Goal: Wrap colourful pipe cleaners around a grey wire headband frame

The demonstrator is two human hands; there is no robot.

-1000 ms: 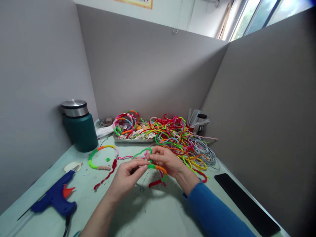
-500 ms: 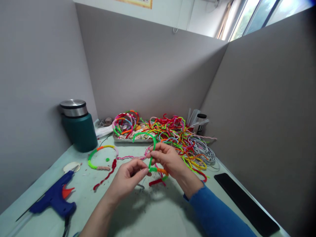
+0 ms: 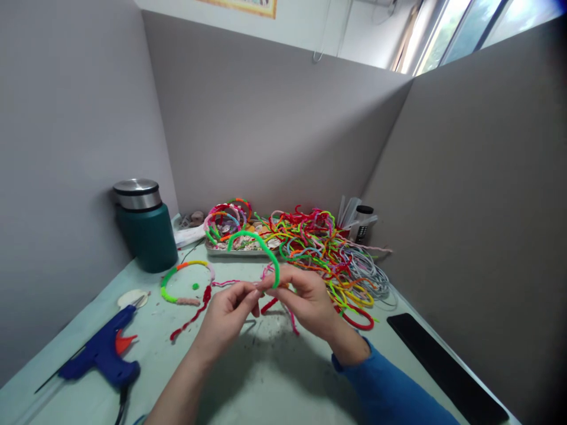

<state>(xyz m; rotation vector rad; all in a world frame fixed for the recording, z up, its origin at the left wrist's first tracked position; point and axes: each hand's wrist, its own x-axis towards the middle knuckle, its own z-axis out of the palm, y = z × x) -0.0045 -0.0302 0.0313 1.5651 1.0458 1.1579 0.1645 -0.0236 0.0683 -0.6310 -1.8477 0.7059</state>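
My right hand point(image 3: 305, 298) pinches a bright green pipe cleaner point(image 3: 259, 241), whose loose end arches up and to the left. My left hand point(image 3: 228, 316) is closed, its fingertips meeting the right ones at the pipe cleaner's lower end. It grips a partly wrapped ring, which is mostly hidden by the fingers; a red section point(image 3: 269, 305) shows below them. A pink strand point(image 3: 293, 323) hangs or lies under my right hand. To the left, a multicoloured wrapped ring point(image 3: 166, 290) with a red twisted tail point(image 3: 195, 319) rests on the table.
A blue glue gun point(image 3: 104, 348) lies at left, its nozzle by a white disc point(image 3: 132, 298). Behind it stands a green flask point(image 3: 148, 236). At the back are a metal tray point(image 3: 239, 253) with finished rings and a tangled pile of pipe cleaners point(image 3: 310, 233). A black strip point(image 3: 443, 366) lies right.
The green pipe cleaner's arch has tipped left and lower. My right hand has turned and closed in on my left, and the ring's orange and green sections are now largely hidden.
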